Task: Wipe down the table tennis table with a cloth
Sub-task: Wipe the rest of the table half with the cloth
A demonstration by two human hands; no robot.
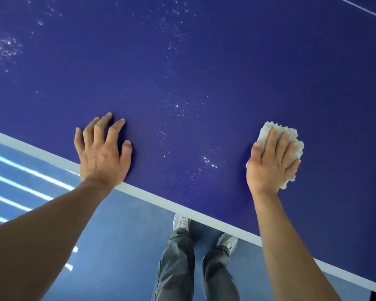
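Note:
The dark blue table tennis table (pixel 204 61) fills most of the view, its white edge line (pixel 161 198) running from left down to the right. Small white droplets (pixel 210 162) speckle the surface in several patches. My left hand (pixel 102 155) rests on the table near the edge, fingers spread and slightly bent, holding nothing. My right hand (pixel 271 164) presses a bunched pale grey cloth (pixel 267 131) onto the table, fingers laid over it; cloth shows beyond the fingertips and at the right of the palm.
Below the table edge lies a blue floor (pixel 109 246) with bright white light streaks at the left. My legs in grey trousers (pixel 178 268) and pale shoes (pixel 181 222) stand close to the edge. A thin white line (pixel 360 8) crosses the table's far right corner.

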